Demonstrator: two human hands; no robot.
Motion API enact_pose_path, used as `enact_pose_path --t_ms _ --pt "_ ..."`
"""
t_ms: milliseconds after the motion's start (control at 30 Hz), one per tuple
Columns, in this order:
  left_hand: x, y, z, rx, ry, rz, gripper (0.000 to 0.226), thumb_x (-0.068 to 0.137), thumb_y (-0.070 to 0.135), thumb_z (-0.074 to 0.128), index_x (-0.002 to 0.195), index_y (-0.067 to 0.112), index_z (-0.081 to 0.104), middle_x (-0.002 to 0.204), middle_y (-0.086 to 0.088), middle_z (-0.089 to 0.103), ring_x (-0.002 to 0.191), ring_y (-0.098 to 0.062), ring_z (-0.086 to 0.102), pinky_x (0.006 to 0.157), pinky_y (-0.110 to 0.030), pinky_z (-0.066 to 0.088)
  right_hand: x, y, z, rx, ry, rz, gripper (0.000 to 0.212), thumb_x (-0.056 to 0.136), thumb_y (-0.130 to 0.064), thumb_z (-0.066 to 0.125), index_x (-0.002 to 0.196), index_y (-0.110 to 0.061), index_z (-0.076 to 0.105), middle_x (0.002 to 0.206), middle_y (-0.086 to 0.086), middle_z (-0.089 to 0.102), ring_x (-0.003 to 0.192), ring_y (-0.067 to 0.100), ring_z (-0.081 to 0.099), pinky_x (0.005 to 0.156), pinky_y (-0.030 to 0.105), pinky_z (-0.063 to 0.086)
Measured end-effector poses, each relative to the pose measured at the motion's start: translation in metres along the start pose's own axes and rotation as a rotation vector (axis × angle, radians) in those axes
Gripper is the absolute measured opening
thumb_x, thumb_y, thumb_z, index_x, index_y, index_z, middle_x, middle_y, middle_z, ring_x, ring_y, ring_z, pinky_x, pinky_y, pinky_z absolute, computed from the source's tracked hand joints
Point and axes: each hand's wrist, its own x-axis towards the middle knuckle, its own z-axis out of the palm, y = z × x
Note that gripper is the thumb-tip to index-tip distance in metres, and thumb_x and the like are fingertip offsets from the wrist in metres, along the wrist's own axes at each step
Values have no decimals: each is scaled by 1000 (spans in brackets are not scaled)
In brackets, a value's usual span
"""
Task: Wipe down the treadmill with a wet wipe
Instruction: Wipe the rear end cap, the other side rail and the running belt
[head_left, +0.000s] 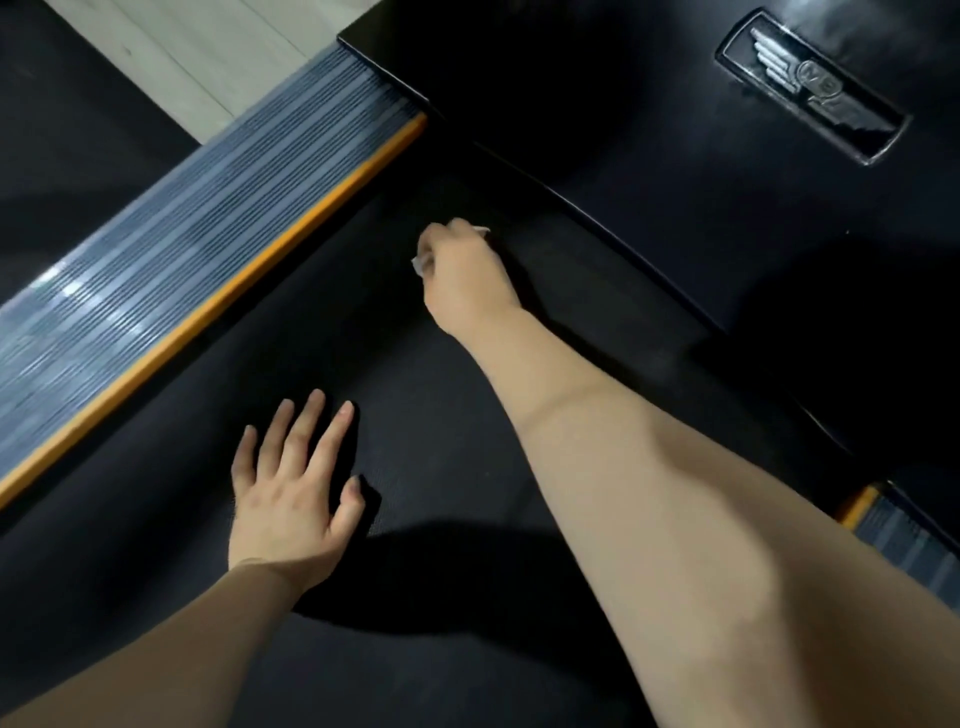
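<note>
We had the treadmill under us, its dark belt (441, 415) filling most of the view, with the glossy black motor cover (675, 130) at the far end and the ribbed side rail (171, 244) with its orange strip along the left. The belt looked matte and finely textured, so we judged it would drag at a damp cloth, while the shiny cover would let one slide easily.

Our left hand (293, 483) lay flat on the belt, fingers straight and spread, apparently bracing us. Our right hand (465, 275) reached out to the belt's far end, just beside the cover's edge, fingers curled around the wipe (422, 264).

Only small white corners of the wipe showed past the knuckles. We judged it light, limp and wet, prone to bunching or tearing on the rough belt, so best held bunched under the fingers and pressed flat.
</note>
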Motion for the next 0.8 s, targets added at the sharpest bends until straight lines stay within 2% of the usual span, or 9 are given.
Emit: enact_pose_path --t_ms 67,167,300,400,467,567,633,700,800 --pt "-1 0 -1 10 -1 -12 69 87 46 36 154 25 33 161 -7 29 150 -31 20 120 -53 9 -10 9 -5 -34 -51 -12 21 87 -3 54 106 -8 61 114 11 55 102 28 57 87 36 49" --pt "0 0 -4 10 -26 -24 69 87 46 36 153 27 34 161 -5 29 150 -29 20 120 -52 9 -76 66 -21 -110 8 35 25 78 0 50 93 -15 64 99 6 59 105 28 54 91 31 43" --pt "0 3 -5 9 -61 -47 70 86 47 35 153 29 32 161 -4 29 151 -28 19 120 -55 12 -203 145 -42 -269 161 425 29 79 -8 32 88 -11 60 93 16 60 88 36 59 71 37 50" --pt "1 2 -3 23 -80 -40 70 87 47 33 155 29 28 162 -3 26 152 -27 16 121 -56 10 -252 160 -45 -266 168 761 22 89 -5 38 98 3 56 105 25 58 95 41 53 61 38 43" --pt "0 1 0 16 -64 -41 71 87 47 33 155 30 27 163 -3 25 152 -27 15 121 -56 11 -249 154 -33 -193 277 846 28 84 -4 32 86 10 56 89 32 56 84 45 54 59 42 46" --pt "0 1 4 8 -41 -39 71 87 48 32 155 31 26 163 -2 24 152 -25 13 122 -54 8 -175 121 -6 -114 479 810 39 80 -14 33 91 5 65 91 26 64 88 42 61 81 44 50" --pt "0 -2 6 7 -28 -26 71 88 48 31 156 30 26 163 -2 23 152 -25 12 122 -51 4 -111 71 14 -109 350 527 38 80 -15 34 96 -9 68 97 14 67 97 34 62 95 36 44" --pt "0 -2 7 8 -20 -21 70 88 49 31 156 30 26 163 -2 23 152 -25 11 122 -50 2 -70 16 31 -17 155 208 26 80 -3 44 89 -17 63 100 9 63 105 31 59 96 37 45" --pt "0 0 6 -17 -13 -18 70 88 49 30 155 32 25 164 -1 22 152 -24 9 122 -49 1 -71 -6 26 90 86 107 26 79 3 49 86 -19 58 112 6 58 102 29 59 85 39 49"
